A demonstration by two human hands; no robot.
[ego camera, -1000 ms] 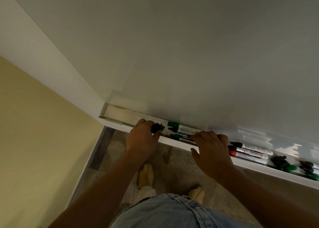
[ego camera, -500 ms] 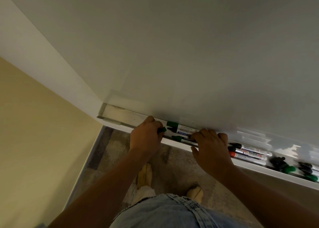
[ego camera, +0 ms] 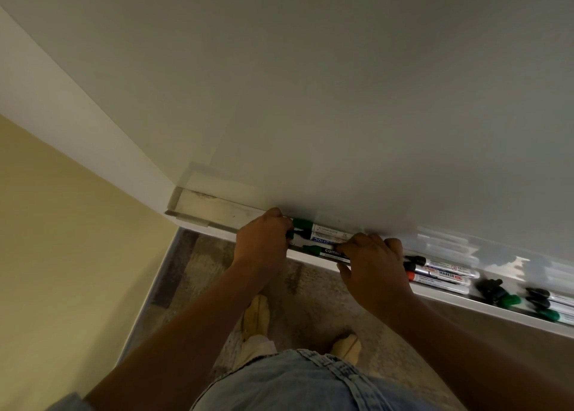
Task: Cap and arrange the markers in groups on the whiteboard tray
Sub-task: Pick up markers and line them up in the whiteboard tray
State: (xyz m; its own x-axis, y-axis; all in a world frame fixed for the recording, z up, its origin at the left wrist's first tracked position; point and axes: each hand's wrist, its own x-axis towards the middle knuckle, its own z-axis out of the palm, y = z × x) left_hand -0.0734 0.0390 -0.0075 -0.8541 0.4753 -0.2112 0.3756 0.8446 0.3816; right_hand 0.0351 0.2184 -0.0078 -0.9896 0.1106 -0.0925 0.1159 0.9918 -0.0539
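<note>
Three green markers (ego camera: 323, 239) lie side by side in the whiteboard tray (ego camera: 214, 211), their green ends pointing left. My left hand (ego camera: 262, 242) is closed at the left tip of the middle one, pinching a dark cap that is almost hidden by the fingers. My right hand (ego camera: 371, 270) lies over the right ends of these markers, fingers curled on them and thumb at the tray's front lip. Further right lies a second group of markers (ego camera: 444, 272) with black and red ends.
Loose black caps (ego camera: 492, 288) and a green cap (ego camera: 509, 301) sit in the tray further right, then more markers (ego camera: 556, 305) at the frame edge. The whiteboard (ego camera: 341, 99) rises behind the tray. A yellow wall stands to the left; my feet are on the floor below.
My left hand, which held a dark and green cap in plain view, has moved right against the middle marker's tip; the cap is now mostly hidden. My right hand has stayed put.
</note>
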